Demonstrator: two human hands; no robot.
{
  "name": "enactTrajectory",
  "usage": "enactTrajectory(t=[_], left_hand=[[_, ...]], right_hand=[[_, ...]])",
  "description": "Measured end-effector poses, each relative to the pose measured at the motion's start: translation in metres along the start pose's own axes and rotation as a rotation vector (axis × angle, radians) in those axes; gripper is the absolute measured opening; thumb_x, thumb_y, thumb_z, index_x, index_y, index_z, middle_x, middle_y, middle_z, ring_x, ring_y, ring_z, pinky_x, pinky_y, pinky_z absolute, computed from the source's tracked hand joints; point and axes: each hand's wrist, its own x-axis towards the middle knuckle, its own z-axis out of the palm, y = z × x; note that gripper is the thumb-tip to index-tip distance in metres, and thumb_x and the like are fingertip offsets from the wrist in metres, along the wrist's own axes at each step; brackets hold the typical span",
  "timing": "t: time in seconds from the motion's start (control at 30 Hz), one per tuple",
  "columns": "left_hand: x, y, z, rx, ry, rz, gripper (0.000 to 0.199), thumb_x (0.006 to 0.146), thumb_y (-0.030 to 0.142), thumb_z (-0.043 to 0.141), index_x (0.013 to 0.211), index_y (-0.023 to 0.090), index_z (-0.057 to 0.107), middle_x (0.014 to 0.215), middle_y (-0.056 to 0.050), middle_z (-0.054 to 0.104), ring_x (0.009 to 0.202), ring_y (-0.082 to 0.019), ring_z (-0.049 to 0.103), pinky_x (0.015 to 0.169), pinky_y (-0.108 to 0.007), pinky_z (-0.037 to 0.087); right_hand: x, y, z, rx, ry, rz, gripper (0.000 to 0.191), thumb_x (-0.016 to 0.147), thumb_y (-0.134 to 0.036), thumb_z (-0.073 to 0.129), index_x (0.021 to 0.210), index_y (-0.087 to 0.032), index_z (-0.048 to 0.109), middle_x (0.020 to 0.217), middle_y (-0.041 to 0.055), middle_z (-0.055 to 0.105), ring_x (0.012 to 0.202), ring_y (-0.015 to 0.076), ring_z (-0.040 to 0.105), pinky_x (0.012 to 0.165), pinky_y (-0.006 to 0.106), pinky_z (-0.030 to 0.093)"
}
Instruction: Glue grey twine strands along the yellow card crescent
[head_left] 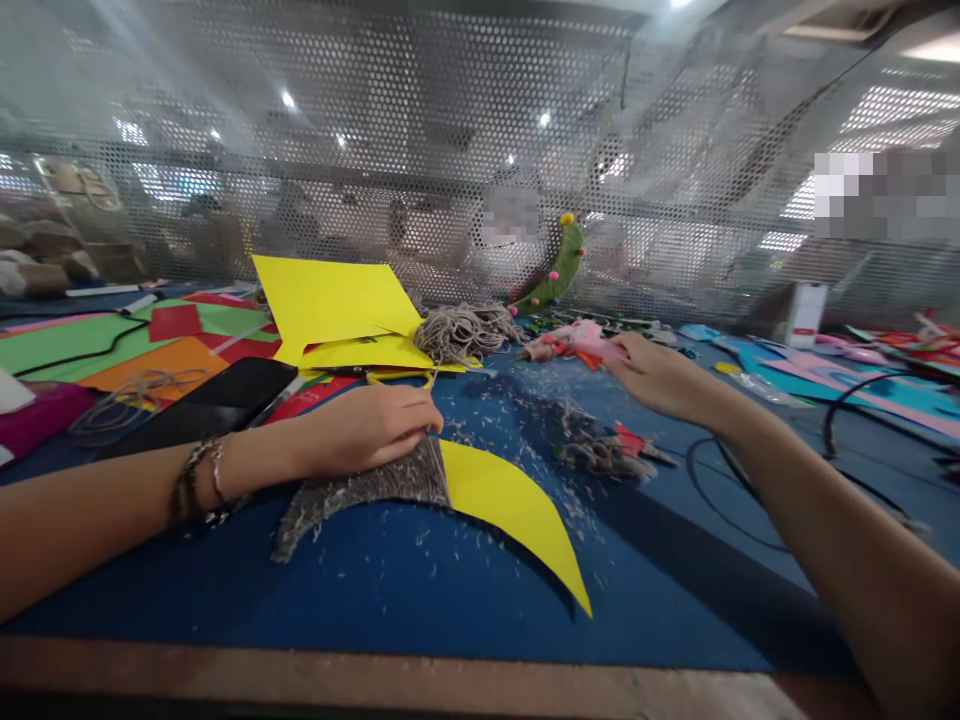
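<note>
- Crescent (517,515), gripped in left hand (382,428) over grey yarn (409,478).
- Best wound snugly, strand beside strand.
- By pink thing (579,338), right hand (652,375); cannot tell whether pinching.

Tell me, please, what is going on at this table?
A person's left hand lies over a yellow crescent, whose left part is covered in grey yarn; the right part is bare. The right hand is out at a pink object farther back; whether it grips it is unclear. A yarn heap sits beside yellow sheets.
</note>
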Motion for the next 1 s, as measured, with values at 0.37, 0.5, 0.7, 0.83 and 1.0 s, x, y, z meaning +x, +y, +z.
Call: enactTrajectory(t=[0.37,0.5,0.7,0.83,1.0], left_hand=[[-0.026,0.018,-0.006,-0.376,-0.078,-0.026,0.017,0.081,0.024,0.051,0.096,0.019,0.057,0.101,-0.006,0.053,0.094,-0.018,0.049,0.085,-0.03,0.039],[-0.027,0.018,-0.006,-0.417,-0.085,-0.031,0.02,0.081,0.019,0.052,0.099,0.022,0.059,0.102,-0.005,0.052,0.096,-0.017,0.048,0.087,-0.028,0.038],[-0.027,0.016,-0.005,-0.437,-0.082,0.009,0.025,0.081,0.014,0.051,0.104,0.022,0.058,0.104,-0.005,0.051,0.097,-0.017,0.048,0.089,-0.026,0.037],[-0.027,0.016,-0.004,-0.44,-0.086,0.008,0.025,0.082,0.013,0.05,0.104,0.022,0.058,0.103,-0.005,0.051,0.097,-0.016,0.048,0.089,-0.025,0.036],[-0.027,0.016,-0.006,-0.446,-0.092,-0.001,0.026,0.083,0.012,0.048,0.104,0.022,0.058,0.103,-0.005,0.051,0.098,-0.015,0.047,0.089,-0.023,0.035]], right_hand=[[-0.017,-0.04,0.016,0.031,0.07,-0.425,0.054,0.071,-0.062,0.045,0.101,-0.017,0.05,0.102,0.0117,0.058,0.086,0.0237,0.055,0.07,0.032,0.041],[-0.019,-0.046,0.024,0.007,0.092,-0.5,0.061,0.073,-0.064,0.041,0.11,-0.016,0.05,0.107,0.0122,0.059,0.094,0.0249,0.057,0.074,0.034,0.043],[-0.023,-0.049,0.024,-0.018,0.076,-0.616,0.056,0.077,-0.06,0.04,0.109,-0.016,0.051,0.104,0.0128,0.06,0.09,0.0249,0.059,0.07,0.035,0.047],[-0.025,-0.05,0.027,-0.032,0.052,-0.63,0.05,0.078,-0.056,0.041,0.108,-0.017,0.051,0.105,0.0121,0.06,0.089,0.0247,0.059,0.066,0.033,0.048],[-0.025,-0.051,0.028,-0.041,0.055,-0.639,0.048,0.08,-0.054,0.039,0.109,-0.018,0.051,0.103,0.0112,0.061,0.087,0.0238,0.06,0.067,0.034,0.048]])
